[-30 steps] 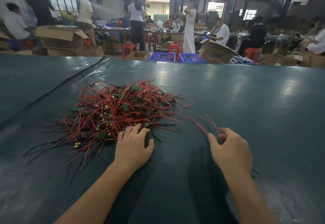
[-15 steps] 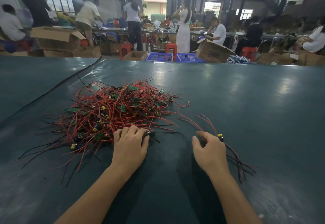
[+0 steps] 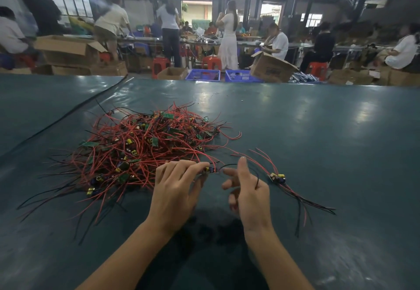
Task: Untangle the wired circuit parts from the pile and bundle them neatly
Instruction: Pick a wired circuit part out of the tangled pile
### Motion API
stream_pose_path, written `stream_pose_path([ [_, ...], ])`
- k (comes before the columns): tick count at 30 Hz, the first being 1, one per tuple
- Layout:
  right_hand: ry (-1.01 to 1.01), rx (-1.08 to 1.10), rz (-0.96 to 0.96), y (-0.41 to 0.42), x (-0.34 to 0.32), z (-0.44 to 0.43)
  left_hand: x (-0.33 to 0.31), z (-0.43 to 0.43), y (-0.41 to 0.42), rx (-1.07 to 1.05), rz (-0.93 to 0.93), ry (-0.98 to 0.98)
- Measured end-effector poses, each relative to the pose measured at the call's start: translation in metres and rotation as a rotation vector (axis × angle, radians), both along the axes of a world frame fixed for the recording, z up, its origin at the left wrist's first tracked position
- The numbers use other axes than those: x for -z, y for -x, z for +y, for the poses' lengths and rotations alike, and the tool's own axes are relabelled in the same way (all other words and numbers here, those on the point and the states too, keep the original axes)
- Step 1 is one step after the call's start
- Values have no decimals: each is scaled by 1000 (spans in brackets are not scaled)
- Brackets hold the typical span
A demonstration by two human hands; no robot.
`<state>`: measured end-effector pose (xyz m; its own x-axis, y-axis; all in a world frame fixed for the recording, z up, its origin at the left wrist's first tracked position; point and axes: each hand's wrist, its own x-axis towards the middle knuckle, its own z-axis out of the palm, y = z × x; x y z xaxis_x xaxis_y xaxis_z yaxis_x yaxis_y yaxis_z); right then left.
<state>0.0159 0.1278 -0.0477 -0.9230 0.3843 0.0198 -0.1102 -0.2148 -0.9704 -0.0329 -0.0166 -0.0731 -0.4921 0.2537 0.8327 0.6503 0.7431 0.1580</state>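
- The pile of wired circuit parts [image 3: 145, 146] lay left of centre on the dark green table [image 3: 329, 130]. Its red and black leads splayed out to the left and near sides.
- The left hand [image 3: 175, 189] was at the pile's near right edge, fingertips pinching one small circuit part [image 3: 210, 170].
- A red lead ran from that part back toward the pile.
- A black lead [image 3: 229, 165] arced from the pinched part to the right and crossed the right hand.
- The right hand [image 3: 247, 192] was just right of the left hand, fingers spread apart, one finger pointing to the far side. It could not be told whether any finger gripped the black lead.
- One separated part [image 3: 277, 177] lay on the table just right of the right hand. Its leads trailed to the near right and to the far left.
- Beyond the far edge of the table were cardboard boxes [image 3: 68, 51], blue crates [image 3: 202, 74], red stools [image 3: 160, 63] and people at benches, all blurred.
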Motion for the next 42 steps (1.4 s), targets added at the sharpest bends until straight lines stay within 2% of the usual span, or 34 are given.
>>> stream_pose_path([
  [2,223,-52,-52,-1,-6,3,-1,-2,0,-16,-6,-24],
  [4,345,-100,-121,-2,-9,6,-2,-3,0,-37,-23,-61],
  [6,369,-131,-176,-3,-10,6,-3,-4,2,-55,-25,-103],
  [11,252,-145,-283,-4,-9,-8,-5,-5,2,-28,-26,-63],
  [15,610,-185,-335,-7,-7,-16,-6,-3,-2,77,-143,-193],
  [17,660,-104,-325,-7,-5,-15,-7,-4,-2,143,-198,-328],
  [22,420,-21,-247,-7,-4,-16,-9,-4,-2,231,-103,-489],
  [24,317,-5,-193,-12,-6,-22,-10,-3,-5,245,-69,-481],
  [28,129,204,40,-14,-3,-33,-10,-1,-6,255,-33,-397],
  [29,58,256,87,-15,-4,-33,-10,-1,-6,269,-41,-390],
  [32,-344,407,186,-13,1,-26,-9,0,-4,250,-96,-401],
  [34,-483,350,228,-15,1,-25,-9,0,-3,237,-147,-422],
  [38,-308,-19,28,-12,6,-31,-6,3,-5,325,-199,-355],
  [42,-50,-120,-112,-6,6,-27,-3,9,-11,482,-225,-306],
])
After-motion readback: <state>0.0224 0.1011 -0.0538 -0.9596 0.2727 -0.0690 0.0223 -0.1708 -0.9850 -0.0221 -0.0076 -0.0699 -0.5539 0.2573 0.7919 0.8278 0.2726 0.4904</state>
